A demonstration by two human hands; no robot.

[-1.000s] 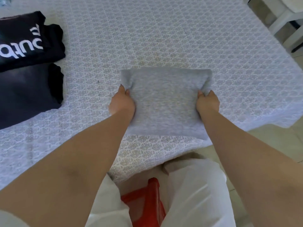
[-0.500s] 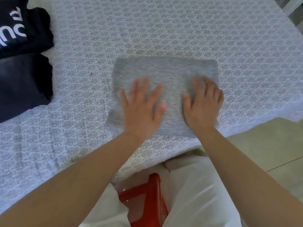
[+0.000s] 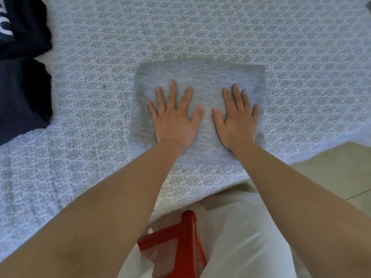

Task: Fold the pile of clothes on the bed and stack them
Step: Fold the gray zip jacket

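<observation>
A grey garment, folded into a neat square, lies on the patterned bed cover near the bed's front edge. My left hand presses flat on its left half with the fingers spread. My right hand lies flat on its right half, fingers straight. At the far left are two folded dark garments: a black one with white lettering and, in front of it, a dark navy one.
The bed's front edge runs just below the grey square. A red stool and my light trousers are under it. Beige floor tiles show at the right.
One second ago both hands pinched the grey garment's side edges. They let go, laid it down, and now press flat on top, the fingers having slid slightly forward and inward.
</observation>
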